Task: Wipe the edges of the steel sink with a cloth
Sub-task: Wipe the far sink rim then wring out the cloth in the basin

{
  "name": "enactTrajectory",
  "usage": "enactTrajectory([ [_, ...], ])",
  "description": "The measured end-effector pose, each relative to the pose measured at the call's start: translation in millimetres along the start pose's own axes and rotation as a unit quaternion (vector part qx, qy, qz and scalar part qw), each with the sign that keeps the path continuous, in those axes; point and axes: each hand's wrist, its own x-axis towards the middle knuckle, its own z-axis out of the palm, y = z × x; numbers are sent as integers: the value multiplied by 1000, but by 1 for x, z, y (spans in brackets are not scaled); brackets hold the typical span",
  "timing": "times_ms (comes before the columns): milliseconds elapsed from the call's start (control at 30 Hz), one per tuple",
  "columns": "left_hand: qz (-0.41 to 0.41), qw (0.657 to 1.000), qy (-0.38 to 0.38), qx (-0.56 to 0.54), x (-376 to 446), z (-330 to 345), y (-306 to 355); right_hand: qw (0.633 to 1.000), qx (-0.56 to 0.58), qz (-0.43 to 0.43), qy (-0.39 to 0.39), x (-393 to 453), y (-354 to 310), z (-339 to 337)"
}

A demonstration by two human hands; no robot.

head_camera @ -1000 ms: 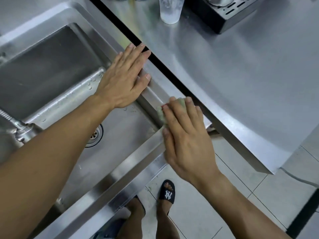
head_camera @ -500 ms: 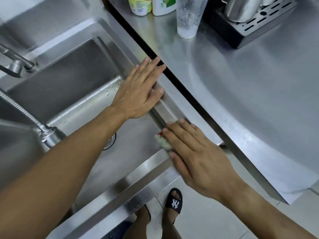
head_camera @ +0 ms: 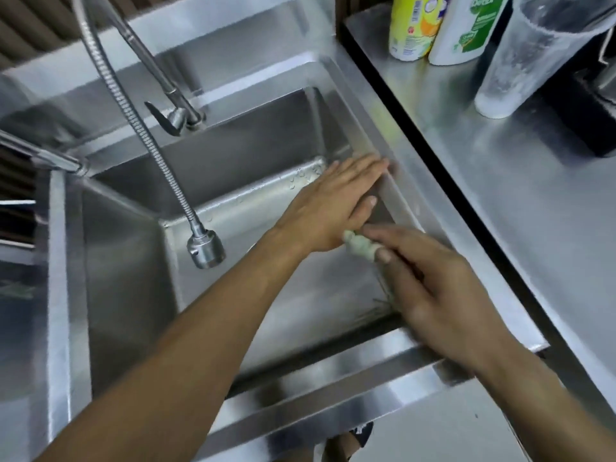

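Both hands at work on the right-hand rim of the steel sink. Left hand flat, fingers straight and together, palm down over the inner right wall and edge, apparently bracing the body for the reach across the basin; nothing held in it. Right hand nearer the front corner, fingers curled around a small pale-green cloth, a wad of it showing between thumb and fingertips, just beside the left thumb. Cloth pressed at the inner lip of the right edge, seemingly mid-stroke; right hand blurred, so exact finger placement hard to make out. Flexible spray faucet hanging over the basin, well clear of both hands. On the adjoining steel counter, across a dark gap: yellow bottle, white and green bottle, cloudy plastic cup, all well apart from the wiping. Front and far edges likely yet to be wiped.
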Motion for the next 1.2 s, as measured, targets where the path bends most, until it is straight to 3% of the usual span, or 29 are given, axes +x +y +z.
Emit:
enactTrajectory([
  [67,-28,998,63,7,-35,-20,-16,989,132,71,-19,48,-12,10],
  [167,-32,971,234,34,-98,-63,-36,959,235,142,-77,109,-12,37],
  [233,-70,936,344,-7,-147,-93,-53,927,301,188,-123,139,-12,56],
  [333,-234,855,453,-96,-192,-119,-99,878,361,242,-201,177,-17,80],
  [400,-341,813,447,-152,-192,-118,-141,860,353,251,-270,199,-19,96],
  [533,-350,859,340,-156,-155,-97,-201,884,198,196,-376,228,-10,128],
  [767,-375,880,241,-163,-84,-109,-207,921,54,130,-363,230,-5,147],
  [967,-413,863,272,-103,-62,-96,-212,945,-28,-34,-325,221,1,126],
  [1100,-400,825,348,-198,-60,-85,-209,920,-95,-220,-311,226,18,109],
  [1200,-383,775,395,-309,-56,-81,-202,918,-76,-226,-317,233,25,104],
])
